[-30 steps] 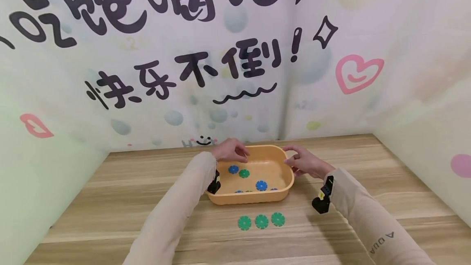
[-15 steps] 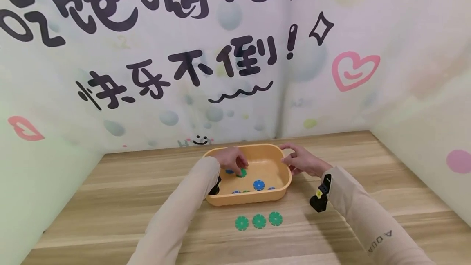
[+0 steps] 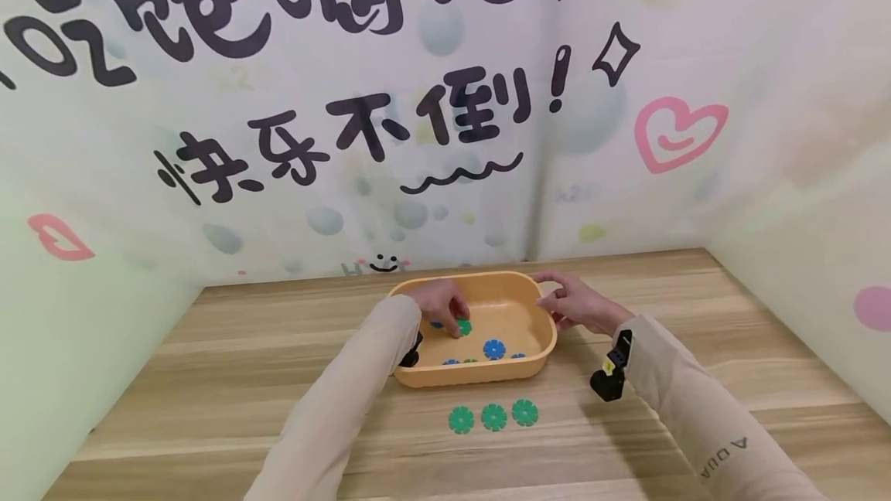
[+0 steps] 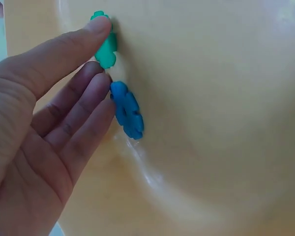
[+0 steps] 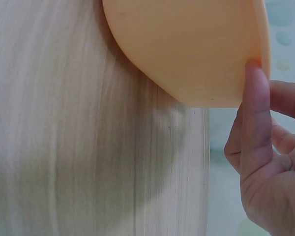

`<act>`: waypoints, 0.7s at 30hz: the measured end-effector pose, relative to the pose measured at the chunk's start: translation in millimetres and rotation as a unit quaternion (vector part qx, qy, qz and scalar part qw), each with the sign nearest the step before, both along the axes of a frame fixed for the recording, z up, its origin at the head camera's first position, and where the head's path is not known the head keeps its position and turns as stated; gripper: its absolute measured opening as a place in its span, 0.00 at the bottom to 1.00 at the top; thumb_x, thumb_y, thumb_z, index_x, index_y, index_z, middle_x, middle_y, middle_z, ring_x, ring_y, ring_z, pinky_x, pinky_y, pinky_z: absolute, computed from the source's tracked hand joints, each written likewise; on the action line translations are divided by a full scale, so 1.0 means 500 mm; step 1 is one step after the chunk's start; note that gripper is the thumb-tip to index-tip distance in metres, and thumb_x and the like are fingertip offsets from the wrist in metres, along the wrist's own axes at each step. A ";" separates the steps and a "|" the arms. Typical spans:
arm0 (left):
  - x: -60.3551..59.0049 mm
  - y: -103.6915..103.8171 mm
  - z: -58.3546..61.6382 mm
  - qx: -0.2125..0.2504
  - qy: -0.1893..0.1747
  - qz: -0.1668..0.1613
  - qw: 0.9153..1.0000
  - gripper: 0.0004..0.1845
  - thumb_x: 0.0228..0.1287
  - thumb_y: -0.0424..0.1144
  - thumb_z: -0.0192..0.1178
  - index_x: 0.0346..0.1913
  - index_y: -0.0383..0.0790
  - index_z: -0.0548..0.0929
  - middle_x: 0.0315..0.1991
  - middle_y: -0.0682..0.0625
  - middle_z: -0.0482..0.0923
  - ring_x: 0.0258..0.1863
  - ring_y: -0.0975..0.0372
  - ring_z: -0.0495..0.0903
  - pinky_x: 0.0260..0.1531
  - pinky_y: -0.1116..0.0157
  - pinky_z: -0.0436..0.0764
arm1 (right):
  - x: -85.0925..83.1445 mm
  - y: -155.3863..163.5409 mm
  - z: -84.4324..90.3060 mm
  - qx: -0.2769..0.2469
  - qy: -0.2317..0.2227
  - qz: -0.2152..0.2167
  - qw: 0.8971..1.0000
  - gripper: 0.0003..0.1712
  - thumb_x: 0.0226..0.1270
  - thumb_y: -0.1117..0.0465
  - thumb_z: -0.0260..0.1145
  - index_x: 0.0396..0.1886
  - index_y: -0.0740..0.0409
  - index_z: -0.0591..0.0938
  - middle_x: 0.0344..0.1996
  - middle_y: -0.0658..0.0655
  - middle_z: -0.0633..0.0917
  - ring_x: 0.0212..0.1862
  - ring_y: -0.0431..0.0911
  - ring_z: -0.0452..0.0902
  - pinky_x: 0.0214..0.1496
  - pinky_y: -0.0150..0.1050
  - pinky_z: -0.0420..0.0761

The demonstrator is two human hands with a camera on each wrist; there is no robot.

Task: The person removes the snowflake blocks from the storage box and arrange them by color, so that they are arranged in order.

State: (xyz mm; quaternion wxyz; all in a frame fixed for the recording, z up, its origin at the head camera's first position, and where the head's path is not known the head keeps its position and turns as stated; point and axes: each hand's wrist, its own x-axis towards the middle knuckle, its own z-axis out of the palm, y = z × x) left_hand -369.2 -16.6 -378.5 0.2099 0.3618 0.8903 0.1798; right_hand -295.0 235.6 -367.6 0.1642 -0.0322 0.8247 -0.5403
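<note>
An orange plastic tub (image 3: 480,373) stands on the wooden table. Several blue and green flower-shaped discs lie in it. My left hand (image 3: 442,306) reaches into the tub. In the left wrist view its thumb and forefinger pinch a green disc (image 4: 108,49), and the other fingertips touch a blue disc (image 4: 127,110) beside it. My right hand (image 3: 574,306) holds the tub's right rim. In the right wrist view its thumb (image 5: 254,123) presses on the tub's outer wall (image 5: 187,49). Another blue disc (image 3: 493,348) lies nearer the front wall.
A row of three green discs (image 3: 493,417) lies on the table in front of the tub. Printed walls close the table at the back and on both sides. Bare wood (image 3: 209,377) stretches to the left and right of the tub.
My left hand has come down from above the tub's back rim into the tub and onto the green disc. The right hand has stayed at the rim.
</note>
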 end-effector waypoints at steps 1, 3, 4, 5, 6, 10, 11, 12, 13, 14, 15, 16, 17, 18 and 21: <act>0.001 0.001 0.002 0.000 0.000 -0.002 1.000 0.14 0.40 0.31 0.70 0.36 0.40 0.84 0.30 0.55 0.79 0.28 0.68 0.76 0.31 0.72 0.75 | 0.000 0.000 0.001 0.000 0.000 -0.002 1.000 0.26 0.65 0.67 0.53 0.62 0.59 0.59 0.33 0.65 0.74 0.25 0.45 0.71 0.23 0.34 0.76; 0.003 0.002 0.005 -0.003 0.000 -0.005 1.000 0.14 0.40 0.31 0.70 0.36 0.39 0.83 0.30 0.54 0.80 0.28 0.68 0.76 0.30 0.72 0.75 | 0.001 0.001 0.002 0.000 -0.001 -0.003 1.000 0.27 0.65 0.66 0.53 0.63 0.60 0.58 0.33 0.65 0.74 0.25 0.45 0.71 0.23 0.33 0.76; 0.004 0.003 0.007 -0.005 0.000 -0.007 1.000 0.14 0.40 0.30 0.70 0.35 0.39 0.83 0.29 0.54 0.80 0.28 0.67 0.75 0.30 0.72 0.75 | 0.002 0.001 0.002 0.001 -0.002 -0.004 1.000 0.27 0.65 0.66 0.53 0.63 0.60 0.58 0.33 0.65 0.74 0.26 0.45 0.71 0.23 0.33 0.75; 0.006 0.003 0.008 -0.005 0.000 -0.010 1.000 0.14 0.40 0.30 0.70 0.35 0.38 0.83 0.29 0.53 0.79 0.27 0.67 0.75 0.29 0.72 0.75 | 0.002 0.000 0.002 0.001 -0.002 -0.005 1.000 0.27 0.65 0.66 0.53 0.63 0.60 0.58 0.33 0.65 0.74 0.26 0.45 0.71 0.23 0.33 0.75; 0.007 0.004 0.009 -0.006 0.003 -0.012 1.000 0.14 0.40 0.30 0.70 0.34 0.38 0.83 0.29 0.53 0.79 0.27 0.67 0.75 0.29 0.72 0.75 | 0.002 0.000 0.003 0.001 -0.002 -0.005 1.000 0.27 0.65 0.66 0.53 0.63 0.60 0.58 0.33 0.65 0.74 0.26 0.45 0.71 0.24 0.33 0.75; 0.011 0.003 0.011 -0.003 0.007 -0.007 1.000 0.12 0.38 0.28 0.71 0.30 0.37 0.81 0.26 0.53 0.77 0.25 0.67 0.73 0.27 0.72 0.73 | 0.004 -0.003 0.001 0.002 0.000 -0.005 1.000 0.27 0.65 0.66 0.53 0.62 0.60 0.58 0.33 0.65 0.74 0.25 0.45 0.71 0.23 0.33 0.76; 0.012 0.004 0.012 0.000 0.006 -0.004 1.000 0.12 0.38 0.28 0.71 0.29 0.37 0.81 0.25 0.53 0.76 0.24 0.66 0.72 0.26 0.72 0.73 | 0.004 -0.004 0.001 0.002 0.000 -0.005 1.000 0.27 0.65 0.66 0.53 0.62 0.60 0.59 0.33 0.65 0.74 0.25 0.45 0.71 0.23 0.33 0.76; 0.011 0.004 0.013 0.003 0.004 0.000 1.000 0.11 0.38 0.27 0.70 0.28 0.37 0.80 0.24 0.52 0.76 0.24 0.66 0.72 0.25 0.72 0.73 | 0.004 -0.004 0.000 0.002 0.000 -0.006 1.000 0.27 0.65 0.66 0.53 0.62 0.60 0.59 0.33 0.65 0.74 0.25 0.45 0.71 0.23 0.33 0.76; 0.011 0.004 0.015 0.004 0.005 0.004 1.000 0.10 0.39 0.27 0.70 0.27 0.37 0.79 0.23 0.52 0.75 0.23 0.66 0.71 0.24 0.72 0.73 | 0.004 -0.004 0.000 0.002 -0.001 -0.007 1.000 0.27 0.65 0.66 0.53 0.62 0.60 0.59 0.33 0.65 0.74 0.25 0.45 0.71 0.23 0.33 0.76; 0.010 0.004 0.017 0.003 0.004 0.009 1.000 0.10 0.40 0.26 0.69 0.26 0.37 0.79 0.23 0.52 0.75 0.22 0.66 0.71 0.23 0.72 0.72 | 0.003 -0.005 -0.001 0.001 -0.001 -0.008 1.000 0.27 0.65 0.67 0.53 0.62 0.60 0.59 0.33 0.65 0.74 0.25 0.45 0.71 0.23 0.33 0.76; 0.009 0.003 0.020 0.000 0.004 0.011 1.000 0.09 0.41 0.26 0.68 0.25 0.38 0.79 0.22 0.52 0.74 0.21 0.65 0.70 0.23 0.72 0.72 | 0.004 -0.005 0.000 0.001 -0.003 -0.009 1.000 0.27 0.64 0.67 0.53 0.62 0.60 0.59 0.33 0.65 0.74 0.26 0.46 0.71 0.23 0.33 0.75; 0.009 0.003 0.024 -0.005 0.006 0.013 1.000 0.08 0.42 0.27 0.68 0.24 0.38 0.79 0.21 0.53 0.74 0.21 0.66 0.70 0.22 0.72 0.72 | 0.004 -0.005 0.000 0.001 -0.001 -0.006 1.000 0.27 0.65 0.66 0.53 0.62 0.60 0.59 0.33 0.66 0.74 0.26 0.46 0.71 0.23 0.33 0.75; 0.008 0.002 0.029 -0.011 0.006 0.014 1.000 0.07 0.44 0.27 0.67 0.23 0.39 0.79 0.21 0.53 0.74 0.21 0.66 0.70 0.22 0.72 0.72 | 0.004 -0.005 0.000 0.001 -0.001 -0.007 1.000 0.27 0.65 0.66 0.53 0.62 0.60 0.59 0.34 0.66 0.74 0.26 0.46 0.71 0.23 0.33 0.75; 0.008 0.001 0.033 -0.017 0.007 0.013 1.000 0.07 0.44 0.28 0.67 0.23 0.39 0.79 0.21 0.53 0.75 0.20 0.66 0.71 0.22 0.72 0.72 | 0.004 -0.005 0.001 0.002 -0.001 -0.007 1.000 0.27 0.65 0.66 0.53 0.62 0.60 0.59 0.34 0.66 0.74 0.26 0.46 0.71 0.23 0.33 0.75; 0.011 0.000 0.053 -0.027 -0.002 0.008 1.000 0.05 0.46 0.29 0.66 0.23 0.39 0.80 0.21 0.53 0.76 0.21 0.66 0.72 0.23 0.72 0.72 | 0.004 -0.004 0.001 0.002 0.000 -0.007 1.000 0.27 0.65 0.66 0.53 0.62 0.61 0.58 0.34 0.66 0.74 0.27 0.46 0.72 0.23 0.33 0.75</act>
